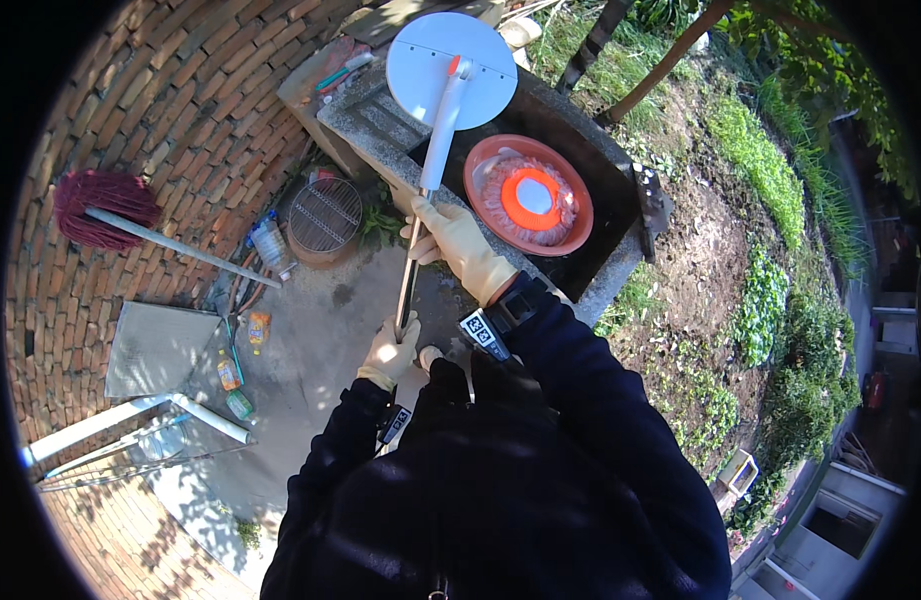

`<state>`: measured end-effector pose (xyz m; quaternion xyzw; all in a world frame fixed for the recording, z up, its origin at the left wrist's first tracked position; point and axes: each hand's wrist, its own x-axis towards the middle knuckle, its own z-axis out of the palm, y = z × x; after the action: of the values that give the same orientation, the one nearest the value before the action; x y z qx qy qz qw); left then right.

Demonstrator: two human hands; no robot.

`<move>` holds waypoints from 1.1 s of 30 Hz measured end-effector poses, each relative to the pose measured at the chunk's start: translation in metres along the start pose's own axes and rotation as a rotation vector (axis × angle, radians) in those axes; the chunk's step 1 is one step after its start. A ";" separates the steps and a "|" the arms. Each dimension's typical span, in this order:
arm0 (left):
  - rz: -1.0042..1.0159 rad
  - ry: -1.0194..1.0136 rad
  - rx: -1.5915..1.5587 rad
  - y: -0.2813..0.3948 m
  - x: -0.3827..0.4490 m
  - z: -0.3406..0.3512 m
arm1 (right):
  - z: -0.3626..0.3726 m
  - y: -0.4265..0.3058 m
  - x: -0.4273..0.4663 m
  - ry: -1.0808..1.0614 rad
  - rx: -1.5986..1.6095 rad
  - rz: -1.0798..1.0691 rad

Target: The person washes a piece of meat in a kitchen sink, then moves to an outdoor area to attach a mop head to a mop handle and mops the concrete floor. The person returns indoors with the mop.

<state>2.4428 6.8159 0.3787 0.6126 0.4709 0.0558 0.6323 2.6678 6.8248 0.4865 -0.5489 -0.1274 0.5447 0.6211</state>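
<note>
Both my hands wear pale rubber gloves and grip the metal pole of a round-headed mop. My left hand (391, 351) closes around the lower end near my body. Farther up, just below the white sleeve (442, 142), my right hand (460, 241) grasps the pole (411, 277). A bare white disc (415, 49) with a hinged orange-and-white joint forms the mop's head, held over the concrete sink (618, 277). In that sink, a reddish plastic basin (472, 176) holds a pink fluffy mop cover (503, 217) with a bright orange elastic band.
A maroon string mop (104, 225) leans along the brick wall (205, 82) at left. A round pot with a wire rack (325, 217) and several plastic bottles (228, 371) sit on the concrete ground. White pipes (100, 431) lie lower left; a planted bed (700, 322) lies right.
</note>
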 end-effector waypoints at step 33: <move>-0.249 0.025 0.633 -0.024 0.215 0.022 | -0.312 0.115 0.229 -0.186 -1.709 0.338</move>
<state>2.5634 6.9333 0.2414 0.7155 0.5438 -0.1635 0.4070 2.9281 6.8199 0.1769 -0.7913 -0.4591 0.3899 -0.1049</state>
